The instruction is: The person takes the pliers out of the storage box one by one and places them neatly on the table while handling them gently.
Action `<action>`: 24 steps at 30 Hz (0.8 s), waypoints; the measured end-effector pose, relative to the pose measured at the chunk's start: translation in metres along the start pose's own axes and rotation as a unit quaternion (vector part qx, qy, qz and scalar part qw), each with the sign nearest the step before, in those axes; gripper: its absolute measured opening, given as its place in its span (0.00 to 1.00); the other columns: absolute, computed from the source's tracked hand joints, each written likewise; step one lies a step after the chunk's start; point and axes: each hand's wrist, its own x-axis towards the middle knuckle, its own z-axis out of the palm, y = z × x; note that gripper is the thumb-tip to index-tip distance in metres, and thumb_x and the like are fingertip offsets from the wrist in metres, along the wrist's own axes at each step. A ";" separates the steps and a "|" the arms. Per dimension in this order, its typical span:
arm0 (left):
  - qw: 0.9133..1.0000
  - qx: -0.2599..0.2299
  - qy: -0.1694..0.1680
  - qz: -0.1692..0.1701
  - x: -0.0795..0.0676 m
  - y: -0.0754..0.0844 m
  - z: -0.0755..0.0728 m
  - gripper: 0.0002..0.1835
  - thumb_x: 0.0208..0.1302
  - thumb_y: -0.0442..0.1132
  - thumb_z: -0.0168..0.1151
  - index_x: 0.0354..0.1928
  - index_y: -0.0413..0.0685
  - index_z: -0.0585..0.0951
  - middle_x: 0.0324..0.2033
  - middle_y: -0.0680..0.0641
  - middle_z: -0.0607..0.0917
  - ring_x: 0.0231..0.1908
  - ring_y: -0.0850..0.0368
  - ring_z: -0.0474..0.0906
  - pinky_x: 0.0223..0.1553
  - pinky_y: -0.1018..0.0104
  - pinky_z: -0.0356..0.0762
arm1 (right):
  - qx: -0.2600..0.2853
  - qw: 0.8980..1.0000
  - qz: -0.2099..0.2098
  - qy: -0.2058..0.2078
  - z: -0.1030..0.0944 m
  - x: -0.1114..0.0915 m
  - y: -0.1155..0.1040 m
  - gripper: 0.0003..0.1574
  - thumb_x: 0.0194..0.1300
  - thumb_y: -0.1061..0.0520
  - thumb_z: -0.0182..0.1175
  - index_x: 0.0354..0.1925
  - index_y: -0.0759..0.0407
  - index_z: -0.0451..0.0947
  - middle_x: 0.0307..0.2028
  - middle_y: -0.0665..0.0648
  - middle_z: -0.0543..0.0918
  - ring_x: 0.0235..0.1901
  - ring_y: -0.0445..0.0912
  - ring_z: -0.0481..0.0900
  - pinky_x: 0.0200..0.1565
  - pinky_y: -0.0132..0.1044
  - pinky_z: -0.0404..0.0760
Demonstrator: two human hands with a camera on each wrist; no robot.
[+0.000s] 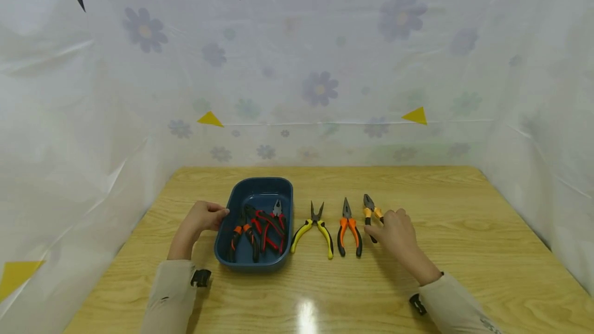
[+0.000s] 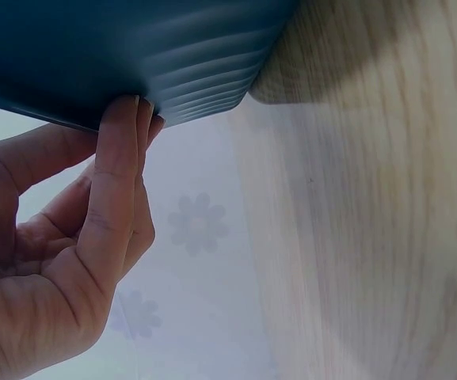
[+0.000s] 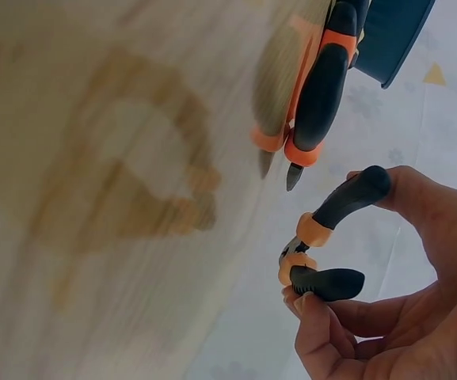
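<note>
My left hand point(image 1: 201, 219) pinches the left rim of a blue plastic bin point(image 1: 252, 268), with its fingers against the outer wall point(image 2: 204, 59). Inside the bin lie several pliers, among them black-and-orange ones point(image 1: 247, 231) and red-and-black ones point(image 1: 269, 219). At the right, my right hand point(image 1: 394, 231) holds combination pliers point(image 1: 368, 202) with yellow-orange and black handles. In the right wrist view, the thumb is on one handle point(image 3: 353, 198) and the fingers on the other. The handles stand apart; the jaws point away from me.
Between bin and right hand lie yellow-handled long-nose pliers point(image 1: 316, 217), spread open, and orange-and-black long-nose pliers point(image 1: 347, 213). All are on a wood-grain table point(image 1: 482, 251). A pale flowered curtain point(image 1: 278, 66) hangs behind and at both sides.
</note>
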 end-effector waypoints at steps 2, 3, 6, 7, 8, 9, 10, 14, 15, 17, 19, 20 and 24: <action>1.000 0.003 -0.003 0.004 0.000 0.000 0.000 0.18 0.62 0.38 0.53 0.48 0.29 0.75 0.33 0.39 0.81 0.30 0.53 0.79 0.33 0.59 0.79 | -0.003 1.000 0.003 -0.010 0.000 0.000 0.000 0.31 0.49 0.46 0.65 0.04 0.59 0.63 0.17 0.59 0.63 0.15 0.46 0.56 0.15 0.33 0.57; 1.000 0.003 -0.004 0.006 0.000 0.000 -0.001 0.18 0.62 0.39 0.53 0.48 0.29 0.75 0.33 0.39 0.81 0.30 0.53 0.79 0.34 0.59 0.79 | -0.005 1.000 0.005 -0.015 0.000 0.000 0.000 0.31 0.49 0.46 0.65 0.03 0.59 0.63 0.17 0.59 0.63 0.15 0.46 0.56 0.15 0.32 0.56; 1.000 0.003 -0.003 0.008 -0.001 -0.001 0.000 0.18 0.62 0.39 0.54 0.47 0.29 0.75 0.33 0.39 0.81 0.29 0.53 0.79 0.34 0.59 0.79 | -0.009 0.999 0.010 -0.029 0.000 0.000 0.001 0.31 0.50 0.46 0.64 0.03 0.59 0.63 0.17 0.60 0.63 0.16 0.46 0.56 0.15 0.32 0.56; 1.000 0.003 -0.003 0.009 -0.001 -0.001 0.000 0.18 0.62 0.39 0.54 0.47 0.29 0.75 0.33 0.38 0.81 0.29 0.53 0.79 0.33 0.60 0.79 | -0.012 0.999 0.010 -0.032 0.000 0.000 0.001 0.31 0.50 0.46 0.64 0.04 0.59 0.63 0.17 0.60 0.64 0.16 0.46 0.56 0.15 0.32 0.56; 1.000 0.001 -0.001 0.008 -0.001 0.000 0.000 0.18 0.62 0.38 0.54 0.47 0.29 0.75 0.34 0.38 0.81 0.29 0.52 0.79 0.33 0.60 0.79 | -0.013 0.999 0.010 -0.035 0.000 0.000 0.001 0.31 0.50 0.46 0.64 0.04 0.59 0.63 0.17 0.60 0.64 0.16 0.46 0.56 0.15 0.32 0.56; 1.000 0.002 -0.002 0.010 -0.002 0.000 0.000 0.18 0.62 0.38 0.53 0.47 0.29 0.75 0.34 0.37 0.80 0.29 0.52 0.79 0.33 0.60 0.79 | -0.013 0.999 0.012 -0.038 0.000 0.000 0.001 0.31 0.50 0.46 0.64 0.04 0.59 0.63 0.17 0.60 0.64 0.16 0.46 0.56 0.16 0.33 0.56; 1.000 0.002 -0.001 0.009 -0.002 0.000 0.000 0.18 0.62 0.38 0.53 0.48 0.29 0.75 0.34 0.37 0.80 0.29 0.52 0.79 0.33 0.60 0.79 | -0.015 0.999 0.012 -0.040 0.000 0.001 0.002 0.31 0.50 0.46 0.64 0.04 0.59 0.63 0.17 0.60 0.64 0.16 0.46 0.57 0.16 0.33 0.56; 1.000 0.005 -0.002 0.011 -0.002 0.000 0.000 0.18 0.62 0.39 0.53 0.48 0.29 0.75 0.34 0.37 0.80 0.28 0.54 0.78 0.34 0.59 0.79 | -0.015 0.998 0.017 -0.050 0.001 0.001 0.003 0.31 0.51 0.46 0.63 0.03 0.58 0.63 0.15 0.58 0.63 0.14 0.45 0.57 0.13 0.30 0.56; 1.000 0.007 -0.002 0.012 -0.002 0.000 0.000 0.18 0.62 0.39 0.53 0.47 0.29 0.75 0.34 0.38 0.80 0.28 0.54 0.78 0.34 0.59 0.79 | -0.015 0.998 0.020 -0.053 0.001 0.001 0.003 0.31 0.51 0.46 0.63 0.03 0.58 0.64 0.14 0.57 0.62 0.14 0.45 0.57 0.13 0.30 0.55; 1.000 0.009 -0.002 0.012 -0.001 0.000 -0.001 0.18 0.63 0.39 0.53 0.48 0.29 0.75 0.33 0.39 0.81 0.28 0.55 0.78 0.34 0.58 0.79 | -0.012 0.998 0.023 -0.058 0.002 0.002 0.004 0.31 0.51 0.46 0.63 0.03 0.58 0.64 0.13 0.56 0.62 0.12 0.44 0.57 0.11 0.28 0.55; 1.000 0.009 -0.002 0.011 -0.001 0.000 -0.001 0.19 0.63 0.39 0.53 0.48 0.29 0.75 0.33 0.39 0.81 0.29 0.55 0.78 0.35 0.58 0.79 | -0.010 0.997 0.029 -0.064 0.002 0.003 0.004 0.30 0.51 0.46 0.63 0.04 0.58 0.64 0.12 0.55 0.61 0.11 0.43 0.56 0.11 0.28 0.54; 1.000 0.010 -0.003 0.010 -0.001 0.000 -0.001 0.19 0.63 0.40 0.53 0.48 0.30 0.75 0.33 0.39 0.81 0.29 0.56 0.78 0.35 0.58 0.79 | -0.009 0.997 0.031 -0.067 0.002 0.003 0.004 0.29 0.51 0.47 0.63 0.05 0.58 0.65 0.14 0.56 0.62 0.12 0.44 0.57 0.11 0.28 0.55; 1.000 0.008 -0.006 0.008 -0.001 0.000 -0.001 0.19 0.63 0.40 0.53 0.48 0.29 0.74 0.33 0.40 0.81 0.29 0.56 0.78 0.36 0.57 0.79 | -0.005 0.995 0.043 -0.088 0.002 0.004 0.003 0.28 0.51 0.47 0.63 0.06 0.58 0.65 0.14 0.55 0.63 0.12 0.43 0.57 0.11 0.28 0.56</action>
